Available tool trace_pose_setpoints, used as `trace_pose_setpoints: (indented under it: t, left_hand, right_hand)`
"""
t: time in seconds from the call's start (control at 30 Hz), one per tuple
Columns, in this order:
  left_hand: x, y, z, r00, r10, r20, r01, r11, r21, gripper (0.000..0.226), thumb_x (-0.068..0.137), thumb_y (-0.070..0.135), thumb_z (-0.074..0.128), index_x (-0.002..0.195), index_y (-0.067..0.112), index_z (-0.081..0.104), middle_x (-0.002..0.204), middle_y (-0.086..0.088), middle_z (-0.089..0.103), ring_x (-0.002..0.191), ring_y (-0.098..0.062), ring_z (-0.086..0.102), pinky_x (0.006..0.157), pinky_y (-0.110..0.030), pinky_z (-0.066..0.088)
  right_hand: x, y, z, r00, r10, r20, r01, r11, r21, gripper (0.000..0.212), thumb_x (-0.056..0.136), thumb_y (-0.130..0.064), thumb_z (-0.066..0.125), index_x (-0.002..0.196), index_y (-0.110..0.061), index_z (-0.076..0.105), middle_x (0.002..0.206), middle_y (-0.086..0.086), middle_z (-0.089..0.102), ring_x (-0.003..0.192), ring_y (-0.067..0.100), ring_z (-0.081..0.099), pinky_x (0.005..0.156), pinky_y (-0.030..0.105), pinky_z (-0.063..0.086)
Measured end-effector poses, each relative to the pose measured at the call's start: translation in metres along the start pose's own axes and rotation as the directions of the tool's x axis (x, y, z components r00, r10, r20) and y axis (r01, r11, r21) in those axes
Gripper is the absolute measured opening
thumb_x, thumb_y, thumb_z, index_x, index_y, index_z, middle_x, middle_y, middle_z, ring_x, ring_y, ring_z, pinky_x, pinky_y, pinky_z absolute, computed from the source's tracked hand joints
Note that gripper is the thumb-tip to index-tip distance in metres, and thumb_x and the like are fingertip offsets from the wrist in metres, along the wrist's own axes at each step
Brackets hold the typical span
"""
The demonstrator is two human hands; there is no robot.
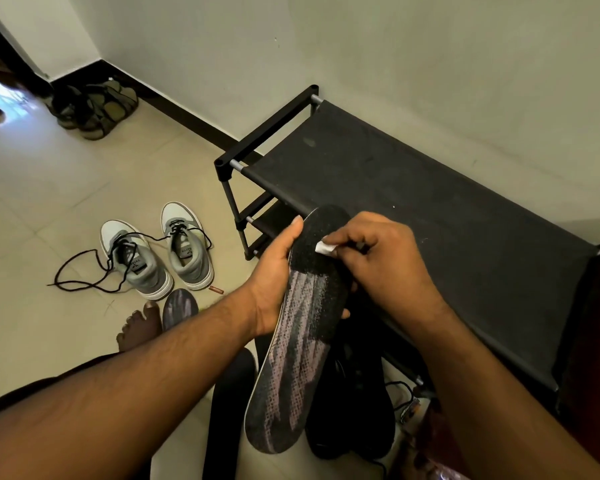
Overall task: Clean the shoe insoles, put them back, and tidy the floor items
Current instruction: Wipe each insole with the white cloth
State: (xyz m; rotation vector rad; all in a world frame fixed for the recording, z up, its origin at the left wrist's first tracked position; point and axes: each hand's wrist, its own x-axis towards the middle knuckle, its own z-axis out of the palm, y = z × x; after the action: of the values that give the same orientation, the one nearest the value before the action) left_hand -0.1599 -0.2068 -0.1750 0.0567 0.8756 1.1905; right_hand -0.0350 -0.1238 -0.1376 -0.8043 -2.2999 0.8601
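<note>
My left hand (274, 282) grips a long dark insole (298, 362) with a faded grey-pink pattern, holding it up by its left edge with the thumb near the toe end. My right hand (378, 258) pinches a small white wipe (324, 248) and presses it against the insole's dark toe part. A second insole (179, 308) lies on the floor beside a bare foot. Two grey sneakers (160, 251) with loose black laces stand on the tiles to the left. Dark shoes (354, 410) sit below the held insole.
A black fabric shoe rack (413, 209) stands along the wall on the right. A pile of sandals (94, 109) lies in the far corner. A small reddish-brown object (216, 289) rests near the sneakers. A black item (229, 410) lies between my arms.
</note>
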Motion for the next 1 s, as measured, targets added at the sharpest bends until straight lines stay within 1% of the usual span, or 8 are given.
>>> trace_pose_setpoints:
  t: [0.13, 0.3, 0.4, 0.53, 0.63, 0.77, 0.9, 1.0]
  left_hand:
    - [-0.002, 0.011, -0.001, 0.996, 0.075, -0.057, -0.076, 0.997, -0.011, 0.073, 0.09, 0.069, 0.036, 0.093, 0.009, 0.077, 0.093, -0.015, 0.07, 0.083, -0.029, 0.066, 0.084, -0.043, 0.051]
    - [-0.003, 0.024, -0.005, 0.977, 0.178, -0.12, -0.187, 0.98, -0.065, 0.081, 0.093, 0.068, 0.033, 0.105, -0.001, 0.073, 0.113, -0.022, 0.067, 0.101, -0.031, 0.064, 0.094, -0.038, 0.051]
    - [-0.001, 0.017, -0.004, 0.984, 0.148, -0.096, -0.155, 0.985, -0.07, 0.078, 0.091, 0.068, 0.036, 0.103, 0.001, 0.074, 0.109, -0.02, 0.068, 0.098, -0.031, 0.064, 0.094, -0.039, 0.049]
    - [0.001, 0.004, 0.0, 0.998, 0.043, -0.055, -0.044, 0.999, -0.022, 0.071, 0.088, 0.071, 0.038, 0.097, 0.011, 0.077, 0.094, -0.016, 0.068, 0.087, -0.031, 0.062, 0.086, -0.047, 0.047]
    - [0.0, 0.004, 0.002, 1.0, 0.013, -0.028, -0.013, 1.0, 0.005, 0.072, 0.088, 0.073, 0.037, 0.1, 0.014, 0.076, 0.096, -0.016, 0.07, 0.088, -0.033, 0.063, 0.088, -0.054, 0.045]
    - [-0.003, 0.014, 0.001, 0.994, 0.071, -0.08, -0.073, 0.997, -0.013, 0.07, 0.089, 0.069, 0.04, 0.104, 0.009, 0.073, 0.101, -0.015, 0.069, 0.091, -0.029, 0.066, 0.089, -0.042, 0.049]
    - [-0.004, 0.024, -0.002, 0.983, 0.139, -0.118, -0.146, 0.988, -0.05, 0.082, 0.091, 0.068, 0.038, 0.123, -0.003, 0.062, 0.142, -0.027, 0.047, 0.12, -0.033, 0.049, 0.108, -0.043, 0.037]
    - [-0.004, 0.018, -0.001, 0.99, 0.124, -0.07, -0.125, 0.992, -0.014, 0.081, 0.09, 0.07, 0.039, 0.115, -0.002, 0.067, 0.133, -0.026, 0.056, 0.114, -0.033, 0.054, 0.104, -0.041, 0.041]
  right_hand:
    - [-0.002, -0.007, 0.002, 0.981, -0.024, 0.194, 0.01, 0.997, 0.073, 0.013, 0.075, -0.002, 0.077, 0.082, -0.013, 0.078, 0.08, -0.008, 0.067, 0.077, 0.006, 0.064, 0.071, 0.021, 0.053]
    - [-0.003, -0.019, 0.001, 0.796, 0.006, 0.606, -0.097, 0.988, 0.118, 0.017, 0.075, -0.003, 0.078, 0.084, -0.017, 0.078, 0.079, -0.013, 0.067, 0.076, 0.0, 0.065, 0.072, 0.011, 0.047]
    - [-0.003, -0.018, 0.0, 0.824, 0.036, 0.566, -0.1, 0.992, 0.083, 0.018, 0.076, -0.003, 0.076, 0.085, -0.019, 0.077, 0.079, -0.015, 0.065, 0.078, 0.0, 0.064, 0.072, 0.01, 0.045]
    - [-0.001, -0.007, 0.004, 0.981, 0.067, 0.182, -0.074, 0.997, 0.035, 0.019, 0.073, 0.001, 0.075, 0.083, -0.015, 0.077, 0.081, -0.009, 0.067, 0.079, 0.004, 0.063, 0.075, 0.024, 0.052]
    - [-0.002, -0.004, 0.005, 0.998, 0.046, 0.03, -0.048, 0.996, 0.07, 0.018, 0.074, 0.001, 0.076, 0.082, -0.015, 0.077, 0.081, -0.008, 0.068, 0.079, 0.004, 0.064, 0.074, 0.021, 0.052]
    - [-0.002, -0.011, 0.004, 0.959, 0.001, 0.285, -0.047, 0.987, 0.156, 0.015, 0.075, -0.003, 0.078, 0.082, -0.016, 0.077, 0.079, -0.013, 0.066, 0.076, 0.002, 0.064, 0.069, 0.011, 0.046]
    - [-0.005, -0.024, 0.004, 0.757, -0.002, 0.653, -0.14, 0.976, 0.166, 0.018, 0.075, -0.002, 0.078, 0.085, -0.017, 0.077, 0.081, -0.012, 0.069, 0.078, -0.002, 0.066, 0.073, 0.013, 0.051]
    - [-0.004, -0.022, 0.004, 0.755, -0.014, 0.656, -0.116, 0.981, 0.155, 0.02, 0.075, 0.0, 0.076, 0.086, -0.016, 0.077, 0.081, -0.012, 0.068, 0.079, -0.002, 0.065, 0.074, 0.012, 0.048]
